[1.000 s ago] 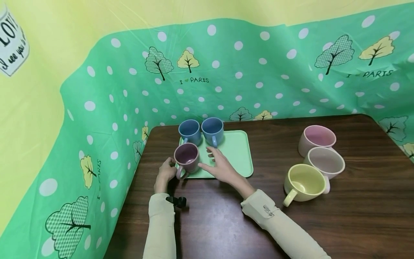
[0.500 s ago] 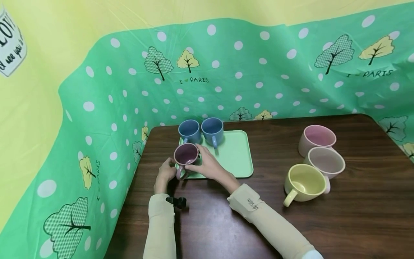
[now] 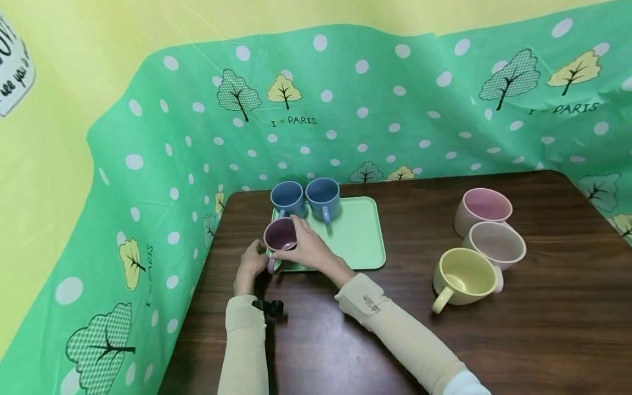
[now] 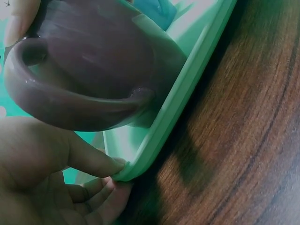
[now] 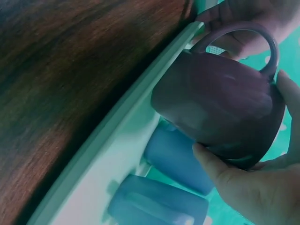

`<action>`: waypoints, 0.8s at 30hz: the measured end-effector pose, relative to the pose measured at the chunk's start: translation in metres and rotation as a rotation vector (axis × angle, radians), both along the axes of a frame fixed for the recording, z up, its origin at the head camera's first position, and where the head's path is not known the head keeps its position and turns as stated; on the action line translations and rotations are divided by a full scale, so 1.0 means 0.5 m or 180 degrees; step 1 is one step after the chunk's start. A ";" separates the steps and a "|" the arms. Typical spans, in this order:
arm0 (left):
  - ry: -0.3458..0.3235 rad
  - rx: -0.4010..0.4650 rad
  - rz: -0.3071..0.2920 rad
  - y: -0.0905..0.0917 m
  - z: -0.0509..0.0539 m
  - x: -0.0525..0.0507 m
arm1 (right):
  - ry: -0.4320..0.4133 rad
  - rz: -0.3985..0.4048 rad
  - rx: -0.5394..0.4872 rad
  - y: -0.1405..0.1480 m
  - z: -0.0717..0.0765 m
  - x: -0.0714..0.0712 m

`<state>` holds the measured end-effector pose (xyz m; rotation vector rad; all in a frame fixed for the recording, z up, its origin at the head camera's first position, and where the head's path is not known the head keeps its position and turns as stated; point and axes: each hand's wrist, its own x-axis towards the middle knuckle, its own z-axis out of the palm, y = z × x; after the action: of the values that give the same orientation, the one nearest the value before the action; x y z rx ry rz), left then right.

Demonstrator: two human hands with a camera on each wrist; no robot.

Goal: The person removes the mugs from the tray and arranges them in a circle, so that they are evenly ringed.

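Note:
A purple mug [image 3: 280, 235] stands at the near left corner of the light green tray [image 3: 357, 241], its handle turned toward the near side. My right hand [image 3: 309, 247] grips the mug's right side, thumb near the handle and fingers round the wall, as the right wrist view of the mug [image 5: 215, 101] shows. With thumb and fingers, my left hand [image 4: 51, 164] pinches the tray's near left corner, just below the mug's handle [image 4: 79, 110]. Behind the purple mug, two blue mugs, one left [image 3: 287, 197] and one right [image 3: 323, 196], stand side by side on the tray.
To the right on the dark wooden table [image 3: 410, 340] stand a pink mug [image 3: 481, 211], a pale grey-pink mug [image 3: 497, 244] and a yellow mug [image 3: 464, 277], close together. A green and yellow printed cloth [image 3: 362, 93] hangs behind the table and along its left side.
My right hand has moved left from the tray's middle and closed round the purple mug. The left hand stays at the tray corner. The head view has shifted slightly.

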<state>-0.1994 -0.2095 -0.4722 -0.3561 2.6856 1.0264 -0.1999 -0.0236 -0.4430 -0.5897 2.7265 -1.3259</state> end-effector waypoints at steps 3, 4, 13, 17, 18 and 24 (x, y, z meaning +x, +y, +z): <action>0.0048 -0.0026 0.0004 -0.001 0.000 0.000 | 0.0032 0.0018 -0.0053 0.003 0.000 0.003; 0.0055 -0.0024 0.0005 -0.001 0.000 -0.001 | 0.0029 0.0021 -0.0064 0.004 0.000 0.005; 0.0149 0.0002 0.0020 0.001 -0.004 0.000 | 0.0111 -0.0032 -0.0204 0.025 -0.008 0.027; 0.0184 -0.0018 0.0000 -0.001 -0.007 -0.002 | 0.0175 -0.0129 -0.0274 0.035 -0.006 0.038; 0.0190 -0.0019 -0.0013 -0.001 -0.008 -0.002 | 0.0185 -0.0155 -0.0302 0.038 -0.006 0.041; 0.0163 0.0018 -0.0034 -0.001 -0.006 0.000 | 0.0219 -0.0293 -0.0417 0.062 0.001 0.056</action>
<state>-0.1995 -0.2100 -0.4751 -0.3182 2.7260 1.0539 -0.1719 0.0075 -0.4427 -0.5342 2.7680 -1.5431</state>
